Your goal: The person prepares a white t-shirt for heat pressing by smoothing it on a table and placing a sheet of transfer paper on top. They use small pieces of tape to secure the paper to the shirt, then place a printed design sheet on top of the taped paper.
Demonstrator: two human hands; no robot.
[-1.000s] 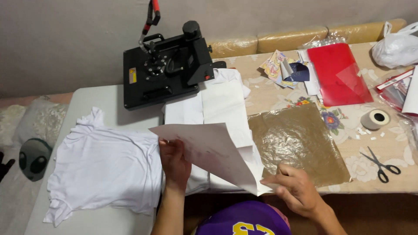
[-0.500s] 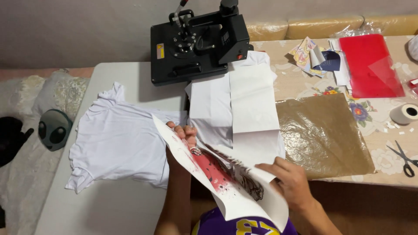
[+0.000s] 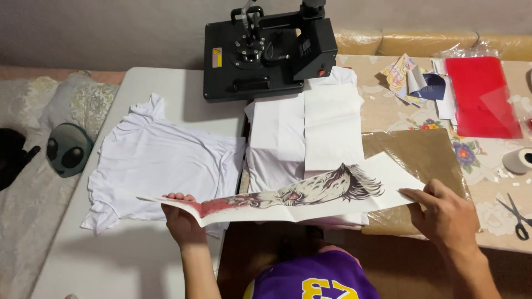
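Note:
My left hand (image 3: 182, 219) grips the left end of a large printed transfer sheet (image 3: 299, 194), and my right hand (image 3: 446, 215) holds its right edge. The sheet is print side up, nearly flat, showing a dark and red picture. It hovers over the near end of a white garment (image 3: 277, 138) laid on the lower plate of a black heat press (image 3: 266, 47). A plain white paper sheet (image 3: 331, 124) lies on that garment. A white t-shirt (image 3: 158, 163) is spread on the table to the left of my left hand.
A brown non-stick sheet (image 3: 426, 155) lies right of the garment. Farther right are a red plastic folder (image 3: 481, 95), a tape roll (image 3: 518, 160), black scissors (image 3: 516, 215) and printed paper scraps (image 3: 407, 77). An alien-face cushion (image 3: 67, 149) rests on bedding at left.
The transfer sheet has been turned over from blank side up to print side up and spread flatter between both hands. The view has shifted left.

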